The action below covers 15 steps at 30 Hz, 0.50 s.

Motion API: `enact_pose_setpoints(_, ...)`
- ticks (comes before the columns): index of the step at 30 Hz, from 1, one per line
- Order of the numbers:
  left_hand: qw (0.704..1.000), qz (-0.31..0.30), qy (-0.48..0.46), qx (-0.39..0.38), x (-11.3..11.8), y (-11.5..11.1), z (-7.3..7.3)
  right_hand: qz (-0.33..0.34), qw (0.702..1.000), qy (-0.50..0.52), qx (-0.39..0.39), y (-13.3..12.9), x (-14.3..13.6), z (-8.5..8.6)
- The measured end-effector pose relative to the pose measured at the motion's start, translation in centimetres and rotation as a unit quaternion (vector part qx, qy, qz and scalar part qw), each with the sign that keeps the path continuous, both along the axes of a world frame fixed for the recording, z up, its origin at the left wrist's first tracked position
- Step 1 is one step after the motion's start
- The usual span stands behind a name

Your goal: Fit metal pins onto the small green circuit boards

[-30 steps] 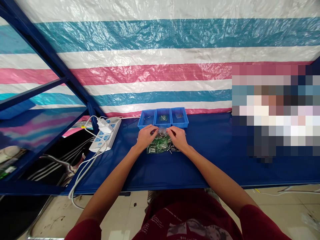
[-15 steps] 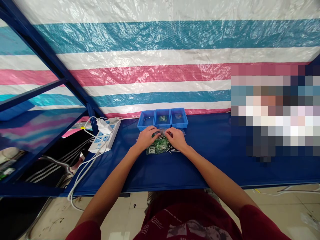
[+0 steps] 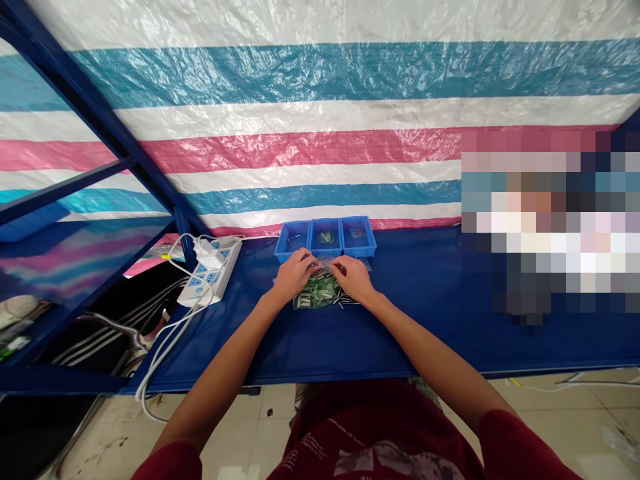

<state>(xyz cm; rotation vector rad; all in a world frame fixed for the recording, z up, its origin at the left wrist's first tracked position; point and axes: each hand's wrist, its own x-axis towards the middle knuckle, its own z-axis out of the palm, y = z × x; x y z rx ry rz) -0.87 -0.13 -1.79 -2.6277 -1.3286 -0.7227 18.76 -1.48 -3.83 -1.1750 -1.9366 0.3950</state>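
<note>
My left hand (image 3: 295,272) is closed, thumb and fingers pinched together over a pile of small parts. Facing it, my right hand (image 3: 353,276) is also in a pinch, a short gap away. Whatever the fingertips hold is too small to name. Clear plastic (image 3: 326,263) shows between and just beyond the fingers. Below the hands lies a clear bag of green and silvery small parts (image 3: 316,295), partly hidden by the left hand. Thin metal pieces (image 3: 347,300), like screws or pins, lie under the right hand.
Three joined blue bins (image 3: 326,248) stand behind my hands, each with a few small items. A white power strip (image 3: 210,272) with cables lies left on the blue table (image 3: 430,320). A blue metal frame (image 3: 110,110) rises at left; a striped sheet (image 3: 310,147) hangs behind.
The fingers of my left hand have shifted slightly, drawing a little closer together. My right hand is nearly still, and the bag and bins have not moved.
</note>
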Motion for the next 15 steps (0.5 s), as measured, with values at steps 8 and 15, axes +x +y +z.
enact_pose_setpoints(8,0.994,-0.017,-0.107,-0.013,0.0,-0.2,0.6,-0.012,0.998,0.057,-0.003,-0.3,0.0,0.5)
enact_pose_setpoints(15,0.973,-0.047,-0.216,-0.070,0.7,-1.2,1.4,-0.002,0.996,0.087,0.011,-0.4,0.0,0.6)
